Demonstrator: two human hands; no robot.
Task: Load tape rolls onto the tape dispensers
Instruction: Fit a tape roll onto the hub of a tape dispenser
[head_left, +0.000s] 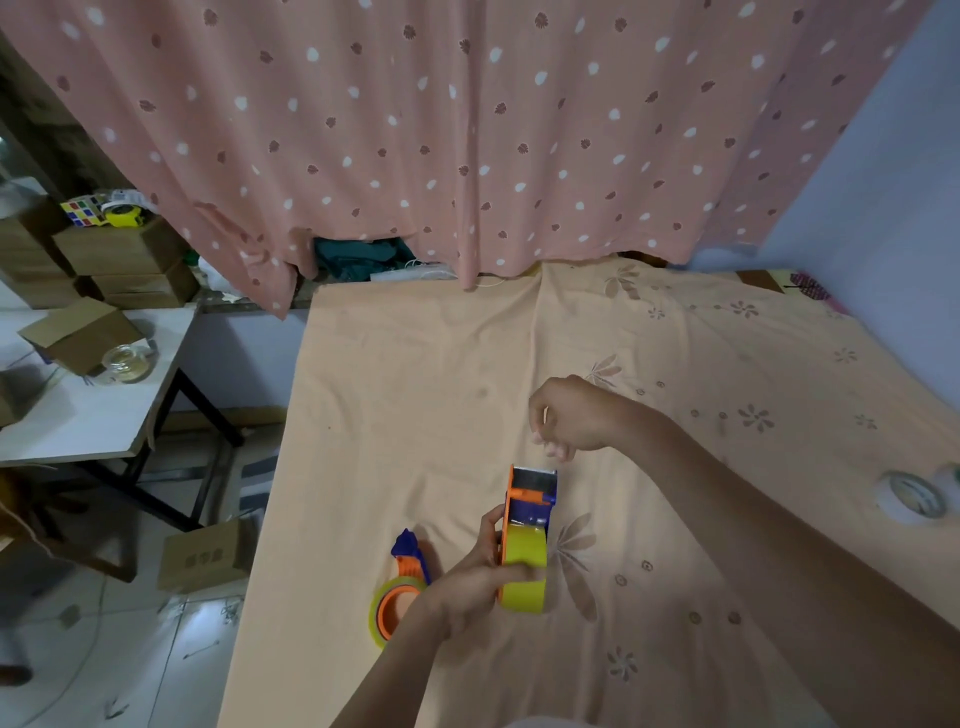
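Pink spotted fabric curtain (467, 130) hangs at 12 o'clock; pale blue wall (893, 171) at 2; white black-legged side table (104, 415) at 9; white tiled floor (130, 665) at 7.

held dispenser (527, 540) mid-table, second dispenser (397, 597) left, spare roll (910, 500) far right
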